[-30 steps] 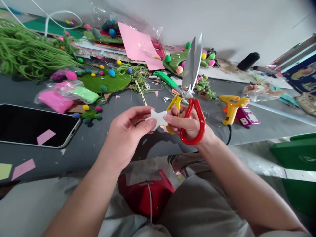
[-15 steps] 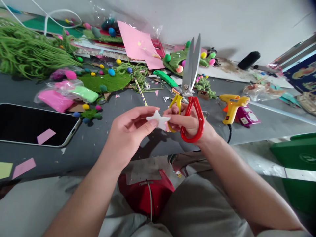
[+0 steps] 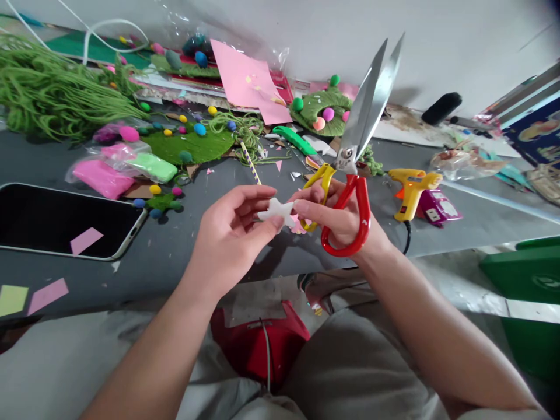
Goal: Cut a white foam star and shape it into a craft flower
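A small white star (image 3: 280, 212) is pinched between the thumb and fingers of my left hand (image 3: 234, 233). My right hand (image 3: 343, 216) has its fingers through the handles of a pair of scissors (image 3: 349, 156), one handle red and the other yellow. The scissor blades point up and away to the right, slightly apart. With thumb and forefinger, my right hand also touches the right tip of the star. Just beyond my hands lie a green utility knife (image 3: 294, 140) and a striped stick (image 3: 251, 163).
A phone (image 3: 65, 219) lies at the left with a pink paper piece on it. Green yarn (image 3: 56, 87), bagged pink clay (image 3: 102, 177) and felt shapes with pompoms crowd the back. A yellow glue gun (image 3: 411, 189) rests at the right. A green bin (image 3: 525, 268) stands beyond the table edge.
The scissors have tilted to the right in my right hand, their blades swinging outward. The star has turned slightly between my fingers.
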The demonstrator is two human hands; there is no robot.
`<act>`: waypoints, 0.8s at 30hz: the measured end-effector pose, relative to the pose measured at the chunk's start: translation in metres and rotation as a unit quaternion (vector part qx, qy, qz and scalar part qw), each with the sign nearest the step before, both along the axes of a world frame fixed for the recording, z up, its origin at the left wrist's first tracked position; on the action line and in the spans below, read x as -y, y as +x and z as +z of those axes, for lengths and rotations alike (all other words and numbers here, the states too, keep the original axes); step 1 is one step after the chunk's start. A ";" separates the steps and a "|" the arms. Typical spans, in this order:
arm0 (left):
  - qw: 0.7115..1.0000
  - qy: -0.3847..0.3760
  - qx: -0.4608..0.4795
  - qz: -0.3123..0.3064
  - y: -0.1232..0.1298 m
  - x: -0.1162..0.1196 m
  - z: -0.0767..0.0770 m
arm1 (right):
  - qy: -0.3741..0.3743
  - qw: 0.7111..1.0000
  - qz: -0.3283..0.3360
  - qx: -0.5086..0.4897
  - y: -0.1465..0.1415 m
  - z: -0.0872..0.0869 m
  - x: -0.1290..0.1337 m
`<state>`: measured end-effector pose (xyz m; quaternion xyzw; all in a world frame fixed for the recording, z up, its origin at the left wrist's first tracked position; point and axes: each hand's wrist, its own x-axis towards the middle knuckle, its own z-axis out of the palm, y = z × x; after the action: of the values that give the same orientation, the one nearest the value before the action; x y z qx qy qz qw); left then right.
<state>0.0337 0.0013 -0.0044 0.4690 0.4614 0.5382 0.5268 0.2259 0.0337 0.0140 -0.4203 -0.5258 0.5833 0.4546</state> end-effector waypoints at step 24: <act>0.994 0.072 0.041 0.071 -0.019 0.000 0.011 | 0.025 0.990 -0.124 -0.059 0.006 0.001 -0.006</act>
<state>0.0147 0.0018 0.0065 0.4492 0.4312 0.6252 0.4705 0.2318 0.0402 0.0155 -0.4355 -0.4563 0.5331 0.5639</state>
